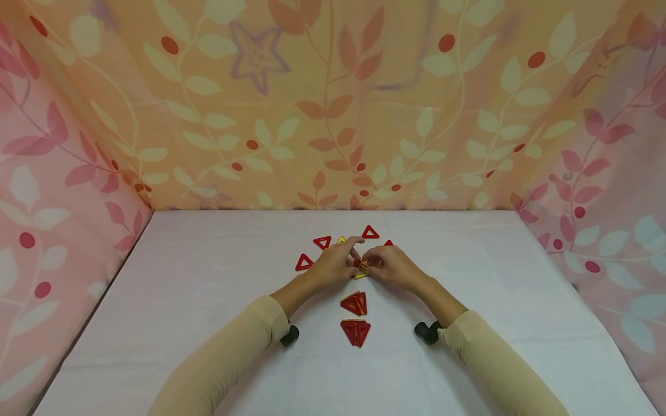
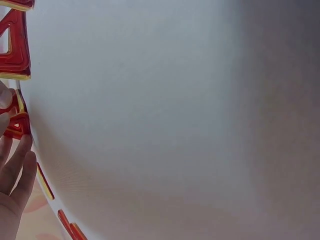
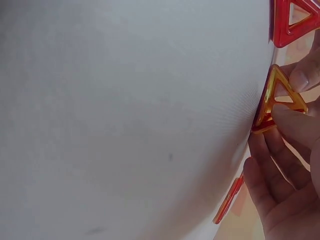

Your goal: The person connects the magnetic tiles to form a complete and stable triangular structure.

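My left hand (image 1: 333, 264) and right hand (image 1: 393, 267) meet over the middle of the table, fingertips around a small cluster of triangular tiles (image 1: 360, 264). In the left wrist view, my left hand (image 2: 12, 180) grips a red triangular tile (image 2: 21, 120). The right wrist view shows my right hand (image 3: 295, 165) pinching a yellow triangular tile (image 3: 267, 97), thumb across its lower part. How the tiles join is partly hidden by fingers. Nearer to me stand two red pyramid shapes, one (image 1: 354, 303) behind the other (image 1: 356, 333).
Beyond the hands lie loose red triangular tiles, among them one at left (image 1: 304, 263), another (image 1: 322, 241) and a far one (image 1: 370, 233). A yellow tile (image 1: 341, 240) is partly behind my left hand. Patterned cloth (image 1: 333, 115) borders the white table (image 1: 182, 300).
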The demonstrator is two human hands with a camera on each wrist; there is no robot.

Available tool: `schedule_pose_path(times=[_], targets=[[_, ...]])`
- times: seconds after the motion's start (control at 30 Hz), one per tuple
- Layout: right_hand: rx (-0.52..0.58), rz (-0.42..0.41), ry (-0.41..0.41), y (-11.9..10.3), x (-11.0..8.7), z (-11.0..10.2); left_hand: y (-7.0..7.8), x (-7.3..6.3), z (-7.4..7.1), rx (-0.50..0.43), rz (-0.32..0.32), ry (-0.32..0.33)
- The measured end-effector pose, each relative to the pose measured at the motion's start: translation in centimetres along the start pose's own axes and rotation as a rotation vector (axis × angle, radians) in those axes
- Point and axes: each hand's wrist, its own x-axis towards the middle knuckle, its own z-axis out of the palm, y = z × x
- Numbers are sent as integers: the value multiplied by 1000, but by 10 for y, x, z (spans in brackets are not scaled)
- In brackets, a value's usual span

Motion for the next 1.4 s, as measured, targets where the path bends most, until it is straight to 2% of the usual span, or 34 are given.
schedule_pose_path(times=[0.63,0.93,1.13,1.33,1.4], targets=[[3,7,-4,3,1,0,1,-2,-2,-20,14,0],[0,18,12,-3,3,0,-7,-1,-1,-46,-39,1],[7,36,8,-3,5,0,-6,-2,-5,-55,-33,-28],[41,65,67,6,4,-9,-7,-3,-7,-41,-72,-22],[54,86,94,11,4,-14,-8,-3,-8,-33,-67,-13]])
